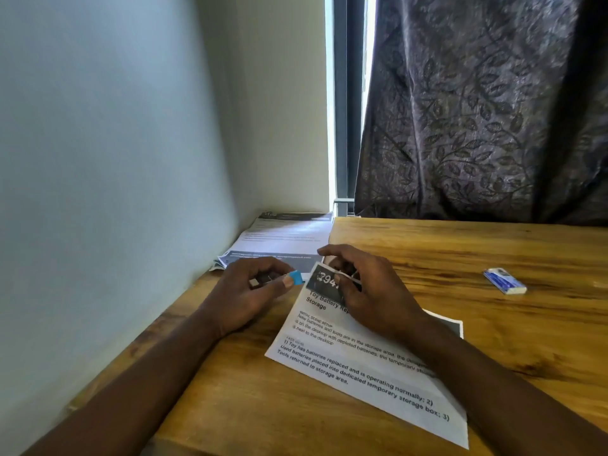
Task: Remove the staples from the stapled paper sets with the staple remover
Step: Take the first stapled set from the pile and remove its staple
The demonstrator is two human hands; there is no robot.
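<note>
A printed paper set (362, 366) lies tilted on the wooden table in front of me. My right hand (368, 287) pinches its top corner, where the dark header band is, and lifts that corner a little. My left hand (250, 291) grips a small staple remover (279, 279) with a blue tip and metal jaws. The blue tip sits just left of the lifted corner, close to it. The staple itself is too small to make out.
A stack of other printed sheets (283, 238) lies at the back left corner against the wall. A small blue and white box (505, 280) rests on the table (460, 251) to the right. A dark curtain (477, 110) hangs behind the table.
</note>
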